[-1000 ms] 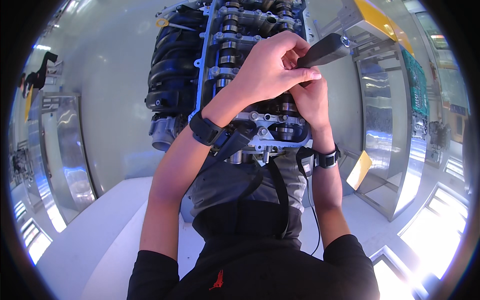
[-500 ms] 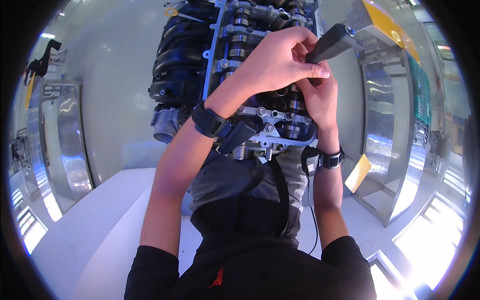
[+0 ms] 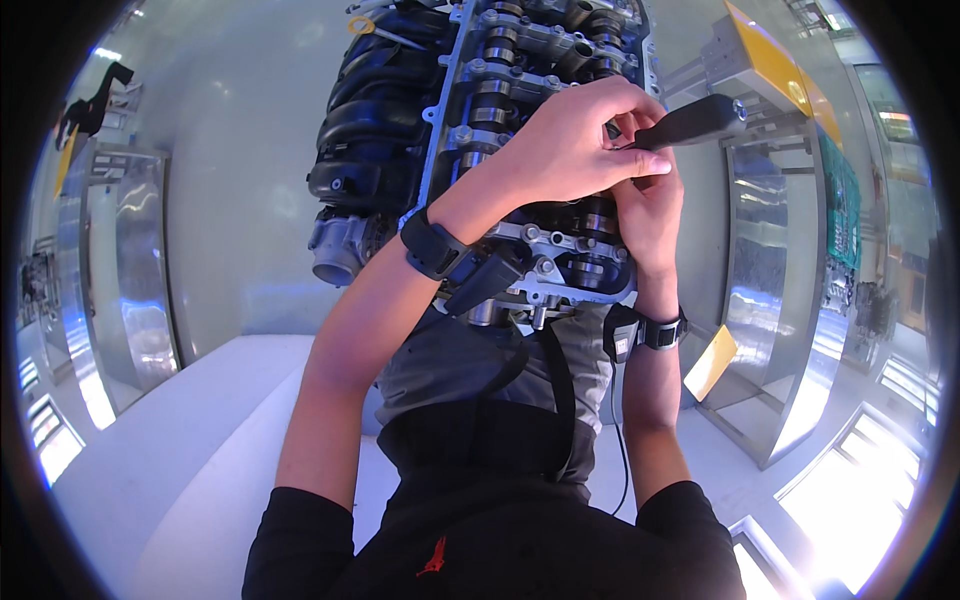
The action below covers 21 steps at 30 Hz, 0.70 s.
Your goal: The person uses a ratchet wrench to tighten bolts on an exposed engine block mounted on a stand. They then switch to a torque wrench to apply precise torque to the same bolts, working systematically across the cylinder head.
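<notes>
Over the right side of the engine's top, my left hand (image 3: 580, 135) pinches the inner end of a black-handled tool (image 3: 690, 122). The handle points right and slightly away, with a metal fitting in its outer end. My right hand (image 3: 650, 222) is curled close beneath the left one, its fingertips mostly hidden; I cannot make out what they grip. Under both hands lies the open engine head (image 3: 540, 238), with shiny camshaft lobes (image 3: 490, 110) in rows. The tool's working end is out of sight.
A black intake manifold (image 3: 370, 125) runs along the engine's left side, with a yellow ring-topped dipstick (image 3: 362, 25) near its far end. Metal-framed stands (image 3: 770, 250) rise at the right, one with a yellow panel (image 3: 765, 50). A cable (image 3: 625, 440) hangs beside my right forearm.
The tool's handle has swung down to the right and lies flatter. My left hand has shifted slightly right with it. The engine sits a little lower and further right in view.
</notes>
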### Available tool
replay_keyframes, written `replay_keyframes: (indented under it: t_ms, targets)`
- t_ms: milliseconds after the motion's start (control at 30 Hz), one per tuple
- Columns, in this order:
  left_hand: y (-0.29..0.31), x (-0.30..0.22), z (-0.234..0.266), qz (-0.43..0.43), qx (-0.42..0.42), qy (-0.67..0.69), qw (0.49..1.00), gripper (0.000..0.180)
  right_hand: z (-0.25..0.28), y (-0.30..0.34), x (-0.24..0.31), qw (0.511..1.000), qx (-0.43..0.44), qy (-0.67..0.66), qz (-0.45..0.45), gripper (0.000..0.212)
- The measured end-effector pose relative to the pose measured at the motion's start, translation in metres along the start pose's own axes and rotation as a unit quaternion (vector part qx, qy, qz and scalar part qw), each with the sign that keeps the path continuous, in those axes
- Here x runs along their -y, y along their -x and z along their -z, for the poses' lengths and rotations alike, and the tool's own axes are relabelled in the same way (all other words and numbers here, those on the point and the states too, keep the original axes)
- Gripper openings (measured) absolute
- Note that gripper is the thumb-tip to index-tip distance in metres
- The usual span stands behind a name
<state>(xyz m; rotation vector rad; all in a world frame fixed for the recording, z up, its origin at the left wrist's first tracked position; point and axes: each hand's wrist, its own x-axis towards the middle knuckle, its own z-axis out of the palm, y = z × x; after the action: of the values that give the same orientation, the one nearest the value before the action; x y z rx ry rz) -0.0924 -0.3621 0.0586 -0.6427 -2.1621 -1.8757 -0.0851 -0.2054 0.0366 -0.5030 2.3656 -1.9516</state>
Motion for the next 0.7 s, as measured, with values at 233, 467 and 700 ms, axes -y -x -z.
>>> replay_keyframes:
  t_ms: [233,467,700]
  targets:
    - [-0.001,0.0,0.004,0.04,0.027,0.053,0.997,0.032,0.006,0.003,-0.003,1.0,0.018,-0.016,-0.001,0.035]
    - [0.001,0.001,-0.001,-0.016,0.029,0.009,0.999,0.032,0.002,0.001,0.004,1.0,-0.014,0.021,0.001,0.039]
    - [-0.001,-0.002,0.001,0.035,-0.039,0.046,0.998,0.034,0.007,0.003,-0.002,0.999,0.015,0.036,0.012,0.035]
